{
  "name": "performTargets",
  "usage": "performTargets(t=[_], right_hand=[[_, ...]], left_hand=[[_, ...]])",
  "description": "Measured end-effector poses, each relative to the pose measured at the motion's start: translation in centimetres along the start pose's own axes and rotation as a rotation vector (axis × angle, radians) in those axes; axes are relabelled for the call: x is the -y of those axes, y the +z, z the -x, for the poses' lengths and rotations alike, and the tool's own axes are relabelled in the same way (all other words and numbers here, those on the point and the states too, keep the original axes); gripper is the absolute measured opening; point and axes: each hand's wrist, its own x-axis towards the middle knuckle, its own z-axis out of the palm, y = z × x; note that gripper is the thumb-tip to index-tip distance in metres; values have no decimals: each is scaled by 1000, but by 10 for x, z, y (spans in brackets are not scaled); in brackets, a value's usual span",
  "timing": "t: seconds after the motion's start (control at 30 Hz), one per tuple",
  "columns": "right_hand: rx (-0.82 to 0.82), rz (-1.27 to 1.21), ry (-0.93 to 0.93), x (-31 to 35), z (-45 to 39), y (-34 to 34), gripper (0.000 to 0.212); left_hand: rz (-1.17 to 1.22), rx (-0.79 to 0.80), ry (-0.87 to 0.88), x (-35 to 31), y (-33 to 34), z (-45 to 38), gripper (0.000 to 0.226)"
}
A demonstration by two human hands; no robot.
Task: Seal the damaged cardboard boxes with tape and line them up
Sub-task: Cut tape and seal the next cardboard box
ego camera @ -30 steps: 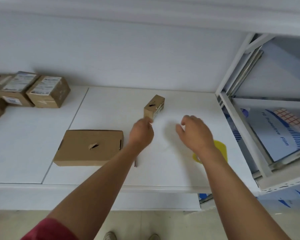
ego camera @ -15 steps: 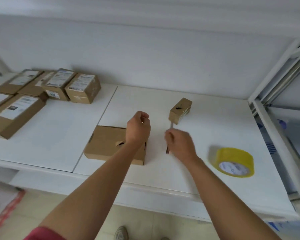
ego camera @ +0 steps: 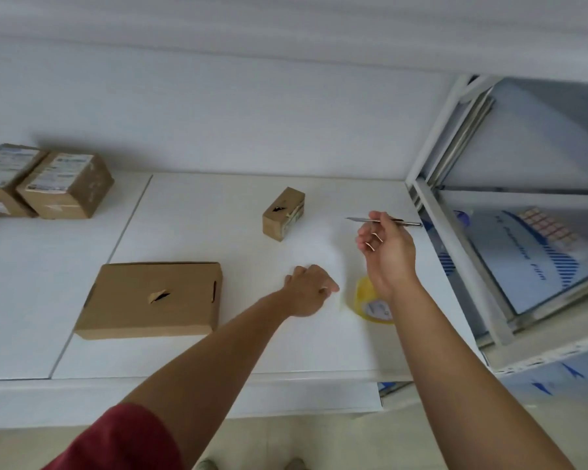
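Left hand (ego camera: 311, 289) rests curled on the shelf (ego camera: 190, 354), pinching what looks like the tape's free end, though blur makes that uncertain. Right hand (ego camera: 386, 251) is raised, gripping a thin metal blade (ego camera: 360, 219) that lies level. Between them, the yellow tape (ego camera: 370, 301) sits partly behind the right wrist. Nearest torn box is the flat box (ego camera: 151, 298), just left of the left hand, long axis across. Farther back stands the small box (ego camera: 283, 213), also torn. Labelled boxes (ego camera: 65, 184) cluster far left. All boxes appear shut; contents hidden.

Since 0.5 s ago, right hand (ego camera: 387, 252) has lifted off the white shelf w/ the thin silver metal blade tool (ego camera: 384, 220) held level, while left hand (ego camera: 308, 288) moved off the flat torn cardboard box (ego camera: 150, 300) toward the yellow tape roll (ego camera: 367, 300).
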Motion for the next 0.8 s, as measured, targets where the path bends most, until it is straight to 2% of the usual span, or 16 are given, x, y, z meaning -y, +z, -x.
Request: performTargets(t=[0.07, 0.17, 0.3, 0.37, 0.5, 0.63, 0.8], right_hand=[[24, -28, 11, 4, -1, -4, 21], [38, 63, -21, 4, -1, -3, 20], [64, 283, -192, -4, 4, -1, 20], [85, 365, -271, -7, 6, 1, 20], [83, 425, -289, -9, 8, 2, 20], [88, 435, -287, -9, 9, 1, 22], [-1, 448, -336, -1, 7, -18, 20]], left_hand=[[40, 34, -3, -4, -3, -6, 29], [72, 63, 17, -3, -7, -7, 27], [5, 91, 52, -9, -1, 0, 46], [54, 102, 67, -17, 4, 1, 49], [349, 93, -17, -33, 0, -4, 26], [268, 99, 4, -39, -5, -5, 20], [507, -33, 85, -47, -4, -9, 13]])
